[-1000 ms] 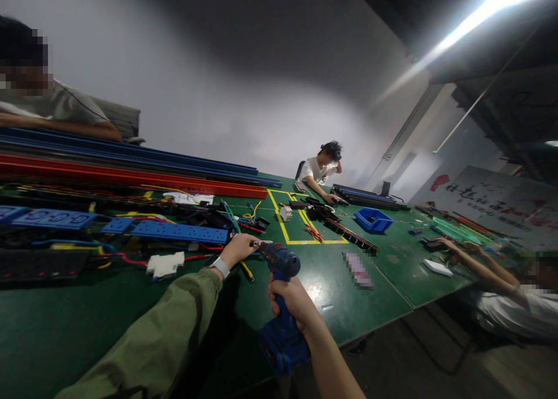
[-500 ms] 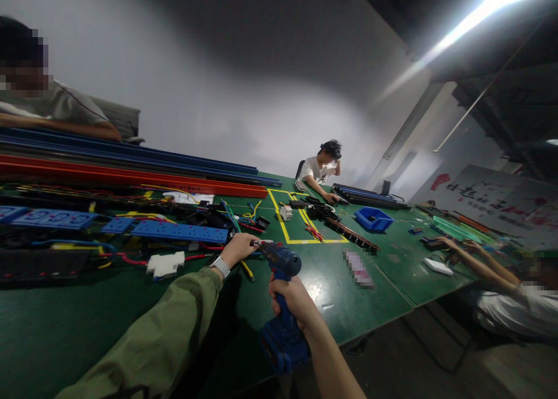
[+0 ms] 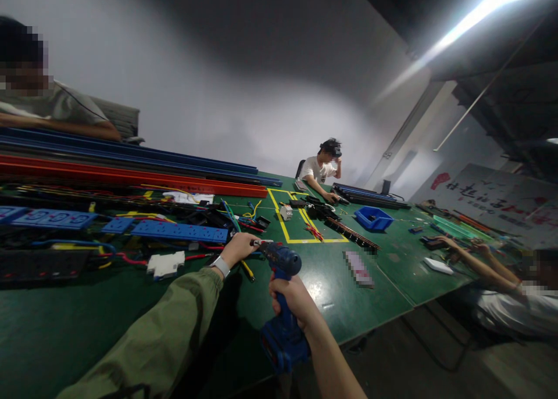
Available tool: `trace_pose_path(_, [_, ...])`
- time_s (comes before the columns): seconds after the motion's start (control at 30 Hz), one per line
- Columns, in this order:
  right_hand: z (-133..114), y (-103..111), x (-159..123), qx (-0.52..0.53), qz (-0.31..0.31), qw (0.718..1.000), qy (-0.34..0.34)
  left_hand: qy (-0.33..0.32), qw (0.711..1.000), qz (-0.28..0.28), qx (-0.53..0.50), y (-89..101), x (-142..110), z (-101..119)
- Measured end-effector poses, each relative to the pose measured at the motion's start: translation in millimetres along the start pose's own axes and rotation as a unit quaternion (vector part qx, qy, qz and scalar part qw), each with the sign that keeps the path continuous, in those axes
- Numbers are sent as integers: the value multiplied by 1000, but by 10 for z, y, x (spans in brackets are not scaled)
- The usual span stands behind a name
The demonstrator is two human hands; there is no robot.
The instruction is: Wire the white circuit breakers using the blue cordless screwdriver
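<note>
My right hand (image 3: pixel 293 300) is wrapped round the grip of a blue cordless drill (image 3: pixel 285 261), whose nose points left. My left hand (image 3: pixel 239 248), with a watch at the wrist, is closed in a pinch at the tip of the drill's bit. What its fingers hold there is too small to make out. A yellow wire (image 3: pixel 247 270) sticks out below that hand, and a green wire (image 3: pixel 229 213) runs behind it. Left of the hand, a white circuit breaker (image 3: pixel 165 264) with red wires lies on the green table (image 3: pixel 344 306).
Blue socket strips (image 3: pixel 178 230), a red channel (image 3: pixel 131 175) and blue rails (image 3: pixel 131 155) lie at left. Beyond the drill are yellow tape (image 3: pixel 285 230), a white block (image 3: pixel 286 212), a slotted metal strip (image 3: pixel 351 235) and a blue bin (image 3: pixel 373 219). Several people sit round the table.
</note>
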State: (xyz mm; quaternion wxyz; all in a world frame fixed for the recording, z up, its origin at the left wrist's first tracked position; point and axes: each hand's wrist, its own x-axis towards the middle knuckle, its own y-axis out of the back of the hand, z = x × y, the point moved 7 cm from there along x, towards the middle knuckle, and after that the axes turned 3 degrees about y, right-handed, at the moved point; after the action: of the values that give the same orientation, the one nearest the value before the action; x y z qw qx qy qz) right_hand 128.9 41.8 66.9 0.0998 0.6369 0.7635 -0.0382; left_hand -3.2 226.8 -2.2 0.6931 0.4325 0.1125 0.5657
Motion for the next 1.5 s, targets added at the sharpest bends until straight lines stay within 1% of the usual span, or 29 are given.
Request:
trace_pose_path(0.33, [-57,-25,-48,-19,8,1000,3,-6,1000,-5,7,-7,2,-3])
trace_pose_path(0.43, [-16,-2,-1,-13,0,1000,-8,-7,1000,-4,9,-13,7,-16])
trace_pose_path(0.53, [54,17,57,-10,-22,999,-29,-2,1000,-6,9,-27,12,-38])
trace_pose_path(0.63, [95,31,89,-7,-32,999,-34,-2,1000,-9,9,-41,13,-46])
trace_pose_path(0.77, [119,40,101,3,-32,999,-30,-7,1000,-6,9,-42,11,-40])
trace_pose_path(0.9, [125,38,107,8,-40,999,-21,0,1000,-4,9,-41,13,-54])
trace_pose_path(1.13, [139,47,111,2,-39,999,-29,3,1000,-1,-2,-37,18,-65])
trace_pose_path(1.33, [131,50,111,6,-35,999,-15,3,1000,-3,3,-36,14,-53])
trace_pose_path(1.5, [124,46,100,4,-37,999,-9,-1,1000,10,3,-30,9,-39])
